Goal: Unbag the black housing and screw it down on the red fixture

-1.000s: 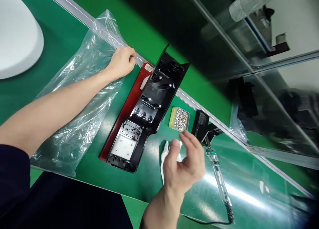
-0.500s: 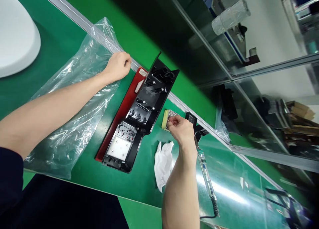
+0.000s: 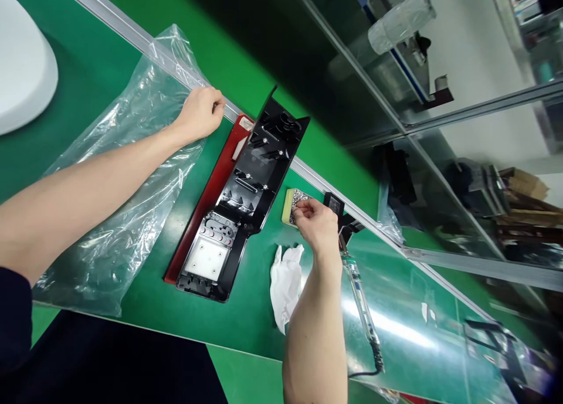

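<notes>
My right hand (image 3: 315, 223) pinches its fingers together at a small yellow box (image 3: 287, 207) full of tiny shiny metal pieces, which look like screws. What is between the fingertips is too small to make out. Over the clear plastic bag (image 3: 149, 175), my left hand (image 3: 203, 112) is curled closed, and its fingertips are hidden. Between the hands a black plastic housing (image 3: 246, 199) lies with its inside up, a white plate (image 3: 206, 258) with several small fasteners at its lower end. It rests partly on a flat red piece (image 3: 206, 204).
A crumpled white glove (image 3: 285, 284) lies on the green bench near my right forearm. To its right are a black stand (image 3: 335, 204) and a clear-bodied electric screwdriver (image 3: 361, 298) with a cable. A white rounded object (image 3: 24, 64) sits at far left. A metal rail (image 3: 308, 175) borders the bench.
The view has shifted slightly, moving everything a little to the left. My right hand stays at the yellow box, and my left hand stays curled above the bag.
</notes>
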The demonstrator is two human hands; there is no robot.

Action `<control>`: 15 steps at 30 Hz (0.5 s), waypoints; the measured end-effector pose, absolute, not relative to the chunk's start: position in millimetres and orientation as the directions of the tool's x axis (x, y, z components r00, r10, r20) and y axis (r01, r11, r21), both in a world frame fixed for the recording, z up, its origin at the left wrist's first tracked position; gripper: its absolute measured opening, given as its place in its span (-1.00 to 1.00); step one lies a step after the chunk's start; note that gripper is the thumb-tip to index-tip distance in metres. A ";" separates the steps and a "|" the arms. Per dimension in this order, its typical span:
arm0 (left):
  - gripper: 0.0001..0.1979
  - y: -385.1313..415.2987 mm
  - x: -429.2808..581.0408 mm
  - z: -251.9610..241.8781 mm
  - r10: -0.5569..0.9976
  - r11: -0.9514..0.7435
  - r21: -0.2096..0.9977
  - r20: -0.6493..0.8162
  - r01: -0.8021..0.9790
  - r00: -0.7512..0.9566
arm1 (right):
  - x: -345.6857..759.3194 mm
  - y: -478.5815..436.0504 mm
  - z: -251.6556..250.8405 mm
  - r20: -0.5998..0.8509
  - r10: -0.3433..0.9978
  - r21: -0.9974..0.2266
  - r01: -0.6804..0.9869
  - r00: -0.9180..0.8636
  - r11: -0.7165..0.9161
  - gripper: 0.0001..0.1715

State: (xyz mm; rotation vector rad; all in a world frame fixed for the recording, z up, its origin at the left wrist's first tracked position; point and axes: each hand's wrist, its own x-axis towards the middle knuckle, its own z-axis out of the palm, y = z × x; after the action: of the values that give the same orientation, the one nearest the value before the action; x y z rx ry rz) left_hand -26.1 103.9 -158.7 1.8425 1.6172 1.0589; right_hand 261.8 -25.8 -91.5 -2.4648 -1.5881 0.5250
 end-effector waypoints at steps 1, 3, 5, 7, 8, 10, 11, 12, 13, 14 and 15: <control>-0.81 103.2 -26.2 -157.6 0.971 -0.196 0.766 0.239 0.612 0.012 | 263.4 -26.8 -92.4 -0.189 0.909 -0.355 0.837 0.372 -0.416 -0.77; -0.80 102.3 -26.1 -155.9 0.972 -0.196 0.765 0.235 0.613 0.017 | 266.9 -30.1 -95.3 -0.135 0.923 -0.451 0.807 0.360 -0.381 -0.65; -0.79 102.1 -25.5 -155.3 0.971 -0.199 0.761 0.237 0.617 0.021 | 269.5 -35.5 -97.8 -0.065 0.932 -0.577 0.749 0.356 -0.326 -0.48; -0.78 102.5 -25.0 -156.1 0.969 -0.204 0.756 0.246 0.622 0.019 | 269.4 -44.0 -97.3 -0.014 0.930 -0.707 0.654 0.368 -0.269 -0.37; -0.77 102.9 -24.8 -157.0 0.968 -0.207 0.754 0.251 0.623 0.018 | 267.7 -49.7 -95.5 0.001 0.929 -0.771 0.592 0.369 -0.234 -0.36; -0.77 103.9 -24.8 -159.4 0.965 -0.214 0.752 0.261 0.623 0.017 | 261.2 -64.0 -89.9 0.006 0.943 -0.886 0.438 0.332 -0.149 -0.45; -0.77 104.5 -25.0 -160.8 0.964 -0.218 0.751 0.264 0.623 0.019 | 256.5 -72.1 -86.7 0.005 0.957 -0.930 0.352 0.291 -0.102 -0.54; -0.78 105.1 -25.1 -162.0 0.964 -0.219 0.749 0.265 0.625 0.019 | 251.3 -80.4 -83.8 0.006 0.972 -0.962 0.267 0.237 -0.059 -0.64; -0.79 105.7 -25.3 -163.0 0.964 -0.216 0.747 0.266 0.628 0.016 | 245.8 -88.6 -81.6 0.009 0.984 -0.982 0.187 0.178 -0.025 -0.74; -0.80 106.2 -25.5 -163.6 0.963 -0.215 0.746 0.268 0.631 0.012 | 240.4 -96.3 -80.1 0.015 0.993 -0.993 0.119 0.121 0.000 -0.83; -0.81 106.5 -25.6 -163.7 0.962 -0.215 0.744 0.271 0.632 0.009 | 235.3 -103.2 -79.5 0.022 0.997 -0.998 0.061 0.073 0.017 -0.85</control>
State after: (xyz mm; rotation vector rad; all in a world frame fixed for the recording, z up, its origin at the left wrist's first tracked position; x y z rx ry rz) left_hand -25.6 106.5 -163.7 1.8792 1.6336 1.0715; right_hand 235.3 -103.2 -79.5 -1.2729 -1.2076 1.1110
